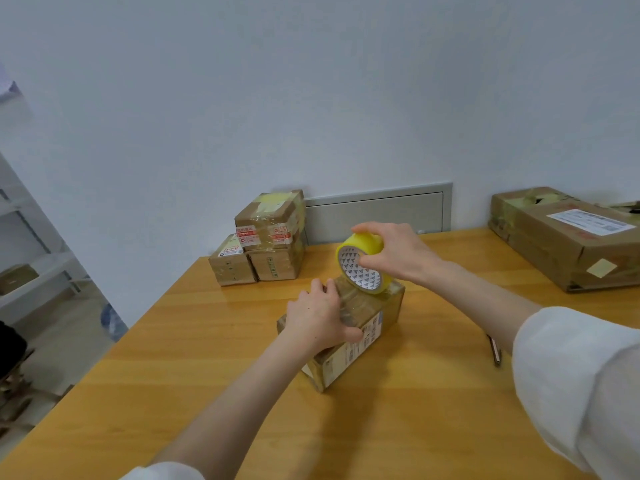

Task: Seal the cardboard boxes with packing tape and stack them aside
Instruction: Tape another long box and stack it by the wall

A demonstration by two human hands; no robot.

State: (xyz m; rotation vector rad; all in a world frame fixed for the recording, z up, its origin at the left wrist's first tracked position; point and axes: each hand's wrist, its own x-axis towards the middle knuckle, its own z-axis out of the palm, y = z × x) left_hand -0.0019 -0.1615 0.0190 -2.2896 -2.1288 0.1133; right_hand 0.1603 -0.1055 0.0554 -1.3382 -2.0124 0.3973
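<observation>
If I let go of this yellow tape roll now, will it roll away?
Likely: the tape roll is round and held on edge over the box, so it could roll off. It seems light and stiff; the right hand holds it between thumb and fingers.

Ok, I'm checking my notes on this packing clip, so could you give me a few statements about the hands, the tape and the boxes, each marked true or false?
1. The right hand grips the yellow tape roll. True.
2. The left hand is lifted clear of the middle box. False: it rests on top of that box.
3. Three small boxes stand by the wall, one on top of two. True.
4. The large box lies at the table's left edge. False: it lies at the far right.
5. The tape roll lies flat on the table. False: it is held on edge over the middle box's far end.
</observation>
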